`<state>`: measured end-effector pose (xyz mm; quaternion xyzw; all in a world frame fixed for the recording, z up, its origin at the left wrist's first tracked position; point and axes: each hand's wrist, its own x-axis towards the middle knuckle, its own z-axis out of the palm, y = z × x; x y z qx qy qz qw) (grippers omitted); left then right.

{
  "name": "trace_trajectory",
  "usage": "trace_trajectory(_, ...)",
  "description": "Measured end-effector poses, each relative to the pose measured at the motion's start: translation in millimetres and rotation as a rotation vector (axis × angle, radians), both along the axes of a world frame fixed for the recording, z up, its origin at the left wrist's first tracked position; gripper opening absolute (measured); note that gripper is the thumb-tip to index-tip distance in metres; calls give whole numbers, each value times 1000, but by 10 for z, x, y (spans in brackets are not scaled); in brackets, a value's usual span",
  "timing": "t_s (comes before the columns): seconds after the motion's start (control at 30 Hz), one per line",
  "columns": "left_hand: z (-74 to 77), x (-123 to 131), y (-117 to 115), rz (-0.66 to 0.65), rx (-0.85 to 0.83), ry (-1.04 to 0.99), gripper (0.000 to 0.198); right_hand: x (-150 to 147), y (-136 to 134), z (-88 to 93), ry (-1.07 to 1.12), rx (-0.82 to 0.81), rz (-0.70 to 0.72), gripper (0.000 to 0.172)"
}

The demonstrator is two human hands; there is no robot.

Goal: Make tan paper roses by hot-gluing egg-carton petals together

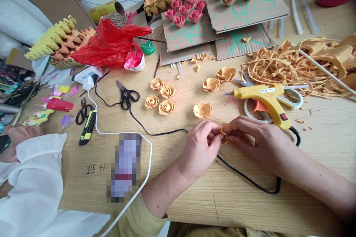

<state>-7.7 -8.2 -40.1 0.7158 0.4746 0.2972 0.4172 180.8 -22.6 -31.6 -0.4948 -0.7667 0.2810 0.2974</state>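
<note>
Left hand (pixel 204 142) and right hand (pixel 256 139), forearms converging from below, fingertips pinched closed on one small orange paper-pulp flower (pixel 224 137) between them.

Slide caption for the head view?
Left hand and right hand pinch a small orange petal piece near a yellow glue gun.

Saw only part of the petals (pixel 224 140) below the glue gun (pixel 260 96), otherwise covered by left hand (pixel 200 148) and right hand (pixel 260 140). Missed part of the scissors (pixel 300 100) behind the glue gun, and scraps (pixel 274 63) right of it past the frame edge. Couldn't identify pixelated item (pixel 125 166) left of it.
</note>
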Motion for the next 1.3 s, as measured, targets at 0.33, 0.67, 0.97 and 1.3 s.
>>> trace_trajectory(0.33,-22,-32,-12,-44,96,47,14,-56,-42,2,-42,61,-43,11)
trace_trajectory(0.67,18,-33,46,-69,-37,-31,16,-35,-38,-16,-25,49,-36,8)
trace_trajectory(0.97,-15,1,33,-105,169,95,15,4,-37,-26,24,35,-21,11)
trace_trajectory(1.3,-13,12,-36,-106,354,214,13,-80,-110,8,-91,147,-18,13)
